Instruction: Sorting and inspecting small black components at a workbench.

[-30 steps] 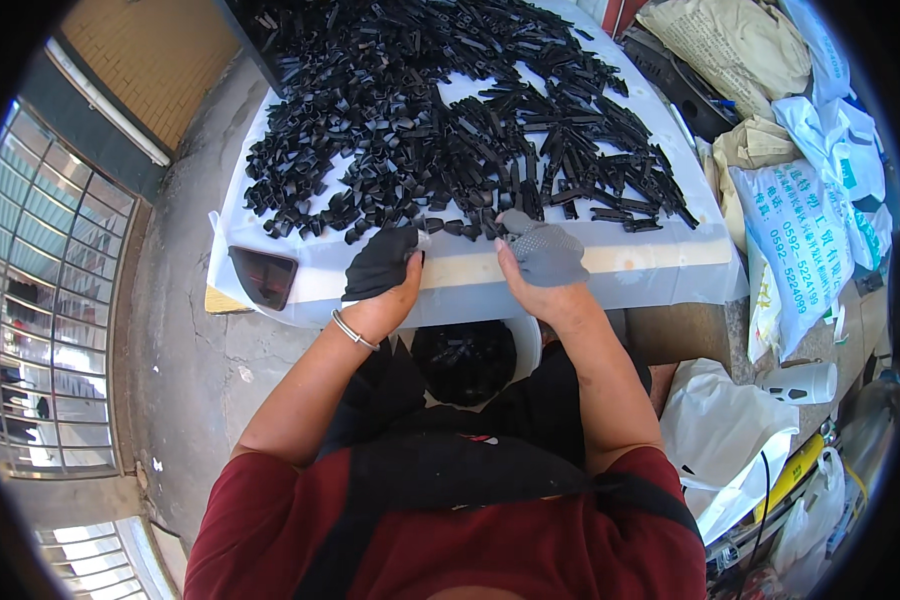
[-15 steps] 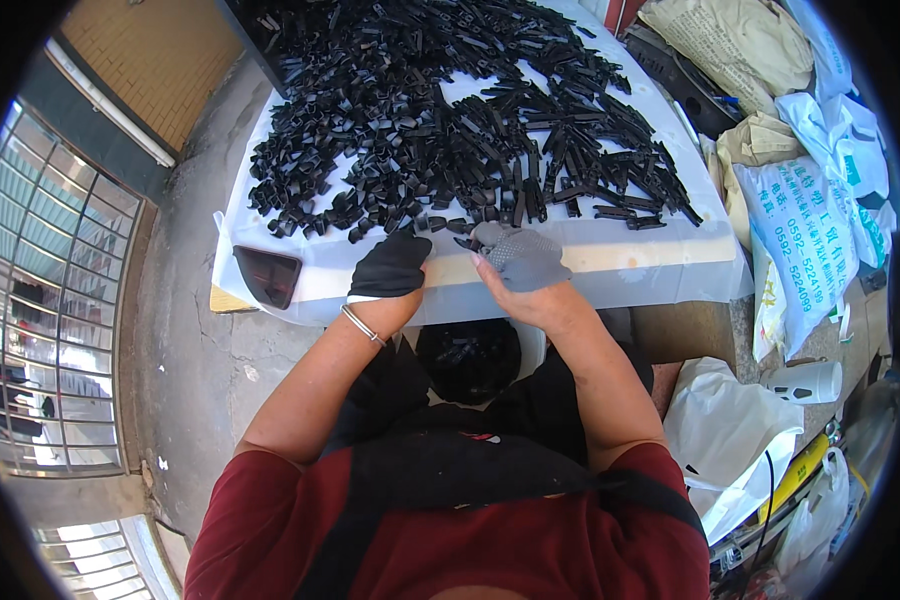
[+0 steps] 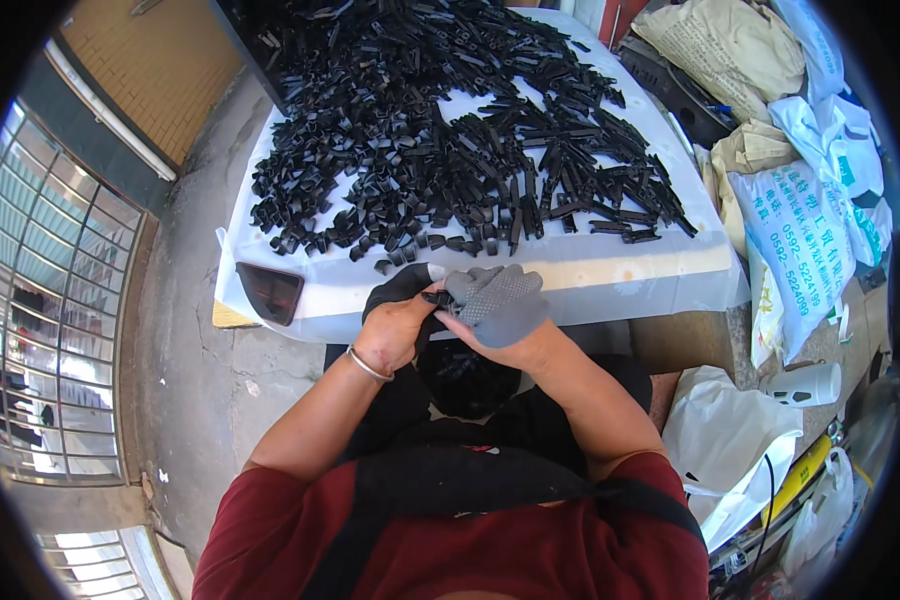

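Observation:
My left hand (image 3: 398,312), in a black glove with bare fingers showing, meets my right hand (image 3: 495,308), in a grey dotted glove, just off the table's near edge. Both are closed, their fingertips pressed together around a small black plastic piece (image 3: 438,298), mostly hidden by the fingers. Beyond them on the table lie a heap of short, curved black plastic pieces (image 3: 315,190) at left and a heap of long, narrow black plastic pieces (image 3: 580,165) at right. Below my hands, a round bucket holds black parts (image 3: 467,380).
A dark phone (image 3: 270,292) lies at the near left corner of the white-covered table (image 3: 630,270). Stuffed sacks (image 3: 795,250) crowd the right side, with a white bag (image 3: 725,430) and a white plastic cup (image 3: 805,385) below. A barred window (image 3: 55,300) stands at left.
Both hands have drawn back from the heap's near edge toward my body and come together. My left hand has turned inward, and its fingers now meet the right hand's at the small black piece.

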A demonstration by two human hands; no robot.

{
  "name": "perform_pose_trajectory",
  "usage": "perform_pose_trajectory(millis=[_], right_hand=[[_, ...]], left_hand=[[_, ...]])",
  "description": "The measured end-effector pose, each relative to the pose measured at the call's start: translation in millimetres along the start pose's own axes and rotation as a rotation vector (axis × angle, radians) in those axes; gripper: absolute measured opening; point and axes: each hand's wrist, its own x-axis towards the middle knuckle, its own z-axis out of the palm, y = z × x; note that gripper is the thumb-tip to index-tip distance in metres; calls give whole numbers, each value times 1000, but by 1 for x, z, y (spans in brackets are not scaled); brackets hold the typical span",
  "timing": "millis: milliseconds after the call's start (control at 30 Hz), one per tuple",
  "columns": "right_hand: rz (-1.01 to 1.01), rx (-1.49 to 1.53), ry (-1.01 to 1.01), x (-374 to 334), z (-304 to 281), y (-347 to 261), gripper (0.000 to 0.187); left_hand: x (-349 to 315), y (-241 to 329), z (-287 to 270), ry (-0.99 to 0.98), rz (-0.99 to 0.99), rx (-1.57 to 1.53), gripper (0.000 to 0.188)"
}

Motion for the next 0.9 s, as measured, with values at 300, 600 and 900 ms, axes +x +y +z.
perform_pose_trajectory(millis=[300, 600, 900], right_hand=[[10, 199, 104, -9, 12, 19, 24], [90, 263, 154, -2, -7, 9, 26], [-37, -28, 186, -9, -4, 11, 28]], left_hand=[[-3, 23, 16, 60, -248, 645, 29], [-2, 20, 3, 187, 146, 569, 37], [-6, 36, 10, 210, 340, 958, 35]])
